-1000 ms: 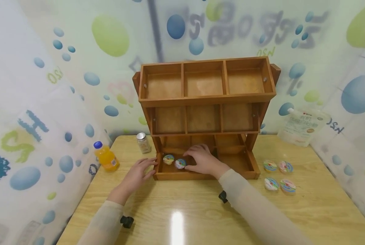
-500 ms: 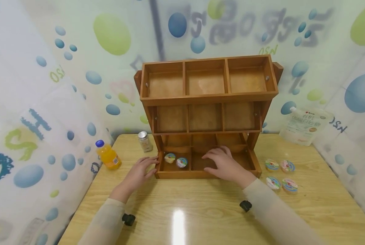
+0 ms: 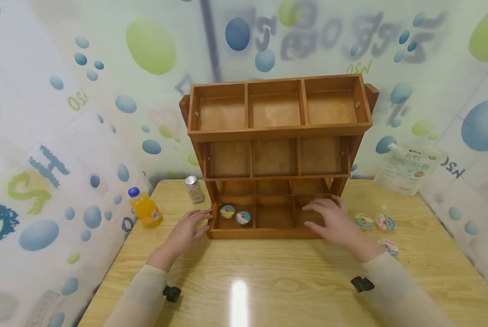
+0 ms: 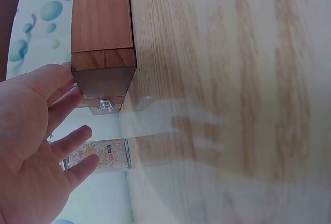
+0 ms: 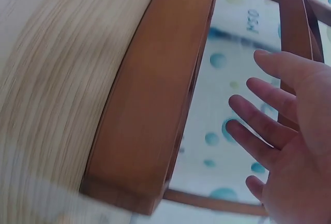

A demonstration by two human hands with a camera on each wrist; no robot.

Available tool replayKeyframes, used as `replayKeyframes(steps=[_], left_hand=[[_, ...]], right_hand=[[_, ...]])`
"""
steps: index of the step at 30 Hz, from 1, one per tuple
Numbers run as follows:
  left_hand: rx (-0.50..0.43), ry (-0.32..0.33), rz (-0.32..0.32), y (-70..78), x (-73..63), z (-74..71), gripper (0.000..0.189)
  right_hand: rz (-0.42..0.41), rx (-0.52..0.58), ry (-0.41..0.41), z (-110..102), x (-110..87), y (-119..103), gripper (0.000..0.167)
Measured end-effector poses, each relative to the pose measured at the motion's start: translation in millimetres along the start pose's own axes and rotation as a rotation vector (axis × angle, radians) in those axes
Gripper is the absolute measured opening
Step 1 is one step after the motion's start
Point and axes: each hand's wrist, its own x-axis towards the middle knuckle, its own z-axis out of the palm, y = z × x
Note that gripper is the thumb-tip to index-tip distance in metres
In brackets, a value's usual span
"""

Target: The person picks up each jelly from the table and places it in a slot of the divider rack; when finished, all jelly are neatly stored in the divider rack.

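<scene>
A brown wooden three-tier rack (image 3: 280, 131) with divided compartments stands on the table. Two small lidded jelly cups, one yellowish (image 3: 227, 211) and one pinkish (image 3: 243, 218), lie in its bottom left compartment. My left hand (image 3: 184, 234) touches the rack's lower left corner with relaxed fingers; the left wrist view has the fingertips against the wooden end (image 4: 103, 61). Holding nothing, my right hand (image 3: 334, 222) hovers over the bottom right compartment, fingers spread in the right wrist view. More jelly cups lie right of the rack, among them a yellow one (image 3: 364, 221); my right forearm covers part of this group.
An orange juice bottle (image 3: 146, 209) with a blue cap and a glass shaker jar (image 3: 194, 190) stand left of the rack. At the back right a white spouted pouch (image 3: 409, 170) leans against the patterned wall. The wooden tabletop (image 3: 276, 281) extends in front.
My right hand has moved rightward, from beside the two cups in the bottom left compartment, past the middle one, to the right compartment. My left hand stays at the corner.
</scene>
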Motion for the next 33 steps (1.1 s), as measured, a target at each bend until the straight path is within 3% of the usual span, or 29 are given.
replayKeyframes(steps=[13, 21, 29, 33], left_hand=[[-0.002, 0.011, 0.012, 0.6, -0.3, 1.6, 0.035], [0.003, 0.021, 0.019, 0.0, 0.0, 0.7, 0.034], [-0.007, 0.015, 0.008, 0.3, -1.6, 0.1, 0.035], [-0.006, 0.009, 0.013, 1.3, -0.5, 0.5, 0.035]], right_hand=[[0.074, -0.045, 0.041, -33.6, -40.8, 29.1, 0.034], [0.062, -0.091, 0.08, -40.6, -65.1, 45.8, 0.038], [0.044, -0.136, 0.067, -45.9, -83.8, 61.3, 0.036], [0.099, -0.135, -0.001, -48.9, -95.1, 67.5, 0.044]])
